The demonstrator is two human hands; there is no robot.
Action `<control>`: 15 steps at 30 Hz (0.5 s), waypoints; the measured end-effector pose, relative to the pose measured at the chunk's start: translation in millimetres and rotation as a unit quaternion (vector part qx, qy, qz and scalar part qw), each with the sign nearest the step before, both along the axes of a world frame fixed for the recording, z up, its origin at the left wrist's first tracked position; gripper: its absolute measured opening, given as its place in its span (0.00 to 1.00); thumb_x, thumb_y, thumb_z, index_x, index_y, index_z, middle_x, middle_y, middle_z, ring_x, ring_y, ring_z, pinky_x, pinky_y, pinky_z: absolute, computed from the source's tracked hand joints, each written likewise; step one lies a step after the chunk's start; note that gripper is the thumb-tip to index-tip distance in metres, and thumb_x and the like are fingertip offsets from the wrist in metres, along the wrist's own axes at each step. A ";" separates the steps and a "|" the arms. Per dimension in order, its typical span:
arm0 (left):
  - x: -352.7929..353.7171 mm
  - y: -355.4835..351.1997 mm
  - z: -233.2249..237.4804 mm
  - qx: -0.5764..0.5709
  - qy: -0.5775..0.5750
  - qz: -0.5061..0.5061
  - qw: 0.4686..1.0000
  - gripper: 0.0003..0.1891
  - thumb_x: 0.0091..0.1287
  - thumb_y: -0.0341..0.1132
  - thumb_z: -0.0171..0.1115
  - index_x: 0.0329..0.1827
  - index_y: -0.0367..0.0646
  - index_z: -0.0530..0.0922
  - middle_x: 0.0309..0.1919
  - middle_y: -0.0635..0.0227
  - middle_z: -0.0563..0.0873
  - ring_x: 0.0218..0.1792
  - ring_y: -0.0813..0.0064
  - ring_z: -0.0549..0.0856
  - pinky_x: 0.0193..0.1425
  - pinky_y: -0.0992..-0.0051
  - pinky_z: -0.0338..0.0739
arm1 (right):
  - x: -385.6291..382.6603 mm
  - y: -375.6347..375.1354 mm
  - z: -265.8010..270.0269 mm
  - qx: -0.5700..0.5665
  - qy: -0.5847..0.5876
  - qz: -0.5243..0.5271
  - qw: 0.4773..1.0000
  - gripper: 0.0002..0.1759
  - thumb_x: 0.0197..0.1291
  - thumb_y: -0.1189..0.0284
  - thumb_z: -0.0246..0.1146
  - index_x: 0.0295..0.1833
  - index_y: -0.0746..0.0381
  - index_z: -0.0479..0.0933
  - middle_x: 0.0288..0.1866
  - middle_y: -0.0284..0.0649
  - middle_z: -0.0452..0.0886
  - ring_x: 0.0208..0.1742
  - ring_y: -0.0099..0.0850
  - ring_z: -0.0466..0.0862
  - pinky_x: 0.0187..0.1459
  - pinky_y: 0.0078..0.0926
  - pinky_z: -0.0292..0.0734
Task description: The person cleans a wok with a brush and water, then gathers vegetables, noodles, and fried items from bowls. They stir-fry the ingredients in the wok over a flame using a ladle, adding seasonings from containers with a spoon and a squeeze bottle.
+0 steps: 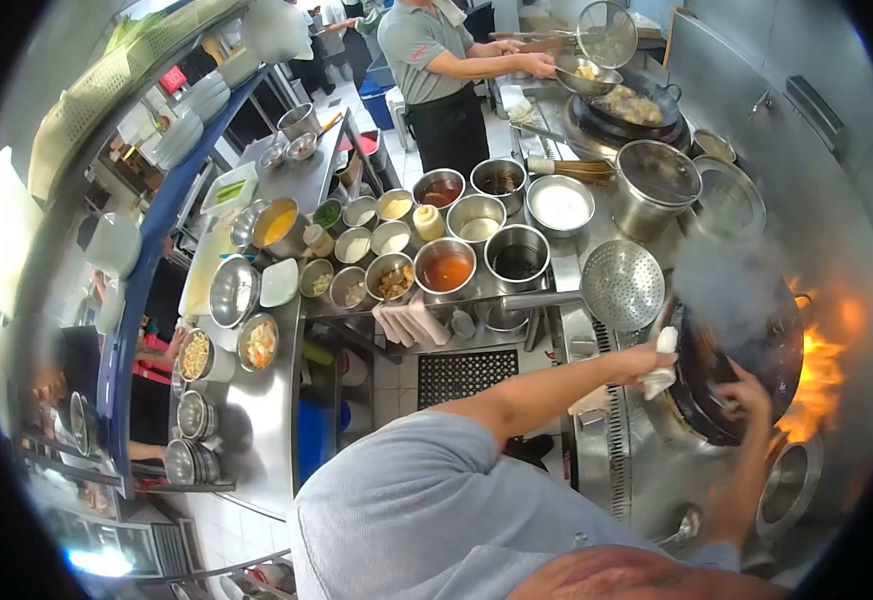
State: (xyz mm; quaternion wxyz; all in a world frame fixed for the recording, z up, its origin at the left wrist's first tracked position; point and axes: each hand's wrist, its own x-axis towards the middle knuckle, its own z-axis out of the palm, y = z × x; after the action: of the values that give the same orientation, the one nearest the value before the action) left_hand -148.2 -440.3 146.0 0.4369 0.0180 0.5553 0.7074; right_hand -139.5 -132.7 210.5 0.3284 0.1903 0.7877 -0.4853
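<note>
My left hand [639, 364] is closed around a folded white cloth [662, 362] at the near-left rim of a dark wok [791, 335]. Inside the wok's near side, my right hand [746, 392] has its fingers bent round something; a brownish shape by them is too blurred to name. Grey smoke hides much of the wok's inside. Orange flames [824, 375] rise along its right side. A large perforated strainer [623, 285] lies just beyond my left hand, its handle pointing left.
Several metal pots of sauces, including an orange one [446, 270], stand on the counter to the left. A lidded steel pot [656, 190] stands beyond the strainer. Farther back, a co-worker [436, 80] holds a pan over another wok [626, 105]. A ladle [689, 522] lies near my right forearm.
</note>
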 end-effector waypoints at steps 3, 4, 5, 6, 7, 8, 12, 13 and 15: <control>46.3 -81.9 15.6 0.069 0.027 -0.018 0.997 0.45 0.62 0.53 0.67 0.73 0.40 0.53 0.51 0.62 0.77 0.49 0.71 0.79 0.55 0.69 0.75 | 34.9 150.0 -30.9 0.363 0.255 0.000 0.896 0.38 0.41 0.75 0.62 0.65 0.61 0.71 0.35 0.44 0.84 0.32 0.30 0.83 0.32 0.30 0.78; 70.8 -115.0 21.7 0.078 0.041 0.005 0.996 0.48 0.60 0.53 0.68 0.75 0.39 0.51 0.53 0.61 0.76 0.53 0.69 0.77 0.61 0.69 0.72 | 64.6 116.4 25.7 0.324 0.272 -0.081 0.902 0.31 0.43 0.73 0.60 0.59 0.62 0.74 0.35 0.42 0.83 0.29 0.31 0.81 0.29 0.32 0.76; 92.1 -147.7 10.3 0.069 0.039 0.020 0.997 0.50 0.60 0.54 0.69 0.75 0.35 0.51 0.57 0.59 0.74 0.58 0.67 0.74 0.65 0.68 0.68 | 74.9 190.2 -8.2 0.277 0.256 -0.143 0.915 0.27 0.47 0.70 0.61 0.57 0.62 0.75 0.32 0.39 0.80 0.26 0.31 0.78 0.29 0.31 0.74; 114.9 -184.0 7.8 0.037 -0.010 0.019 0.999 0.48 0.59 0.55 0.69 0.74 0.35 0.54 0.58 0.57 0.74 0.57 0.67 0.75 0.63 0.68 0.71 | 105.9 219.3 -35.3 0.254 0.287 -0.205 0.901 0.26 0.49 0.67 0.62 0.56 0.62 0.75 0.31 0.37 0.78 0.25 0.29 0.76 0.28 0.30 0.72; 138.2 -217.7 5.6 0.004 -0.048 0.041 0.998 0.47 0.59 0.54 0.69 0.73 0.35 0.56 0.58 0.58 0.74 0.57 0.68 0.76 0.61 0.67 0.72 | 128.5 227.7 -48.6 0.230 0.316 -0.267 0.881 0.25 0.52 0.64 0.64 0.56 0.62 0.75 0.31 0.36 0.76 0.24 0.27 0.74 0.26 0.29 0.70; 162.4 -245.9 -10.1 0.008 -0.064 0.100 0.993 0.44 0.61 0.53 0.68 0.72 0.36 0.58 0.57 0.58 0.75 0.54 0.68 0.78 0.56 0.69 0.76 | 159.5 192.9 -55.1 0.232 0.375 -0.269 0.856 0.29 0.56 0.60 0.64 0.61 0.63 0.73 0.43 0.43 0.80 0.37 0.32 0.80 0.39 0.28 0.75; 249.0 -334.3 -38.5 0.048 -0.126 0.267 0.954 0.33 0.66 0.48 0.63 0.67 0.37 0.65 0.50 0.63 0.80 0.46 0.72 0.81 0.47 0.72 0.79 | 262.3 82.8 -162.5 0.138 0.298 -0.363 0.872 0.33 0.58 0.69 0.64 0.67 0.71 0.65 0.61 0.49 0.75 0.55 0.40 0.77 0.58 0.31 0.70; 263.1 -350.5 -49.2 0.049 -0.153 0.286 0.945 0.30 0.67 0.45 0.62 0.66 0.38 0.66 0.46 0.63 0.81 0.41 0.72 0.83 0.44 0.72 0.80 | 269.5 -16.9 -118.2 0.159 0.161 -0.405 0.886 0.31 0.58 0.69 0.63 0.65 0.70 0.66 0.52 0.47 0.79 0.46 0.38 0.80 0.49 0.34 0.75; 279.3 -370.4 -58.2 0.061 -0.158 0.300 0.939 0.30 0.67 0.46 0.62 0.66 0.38 0.66 0.45 0.62 0.81 0.40 0.72 0.83 0.42 0.72 0.81 | 303.0 -9.1 -240.2 0.240 0.215 -0.301 0.897 0.30 0.57 0.67 0.64 0.64 0.67 0.68 0.45 0.45 0.81 0.38 0.38 0.80 0.40 0.35 0.76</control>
State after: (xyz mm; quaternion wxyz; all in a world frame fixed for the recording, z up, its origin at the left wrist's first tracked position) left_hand 131.1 -810.8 87.8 0.2843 -0.2353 0.4149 0.8317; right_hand 163.5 -141.9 -29.8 -0.0666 0.3825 0.8365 -0.3867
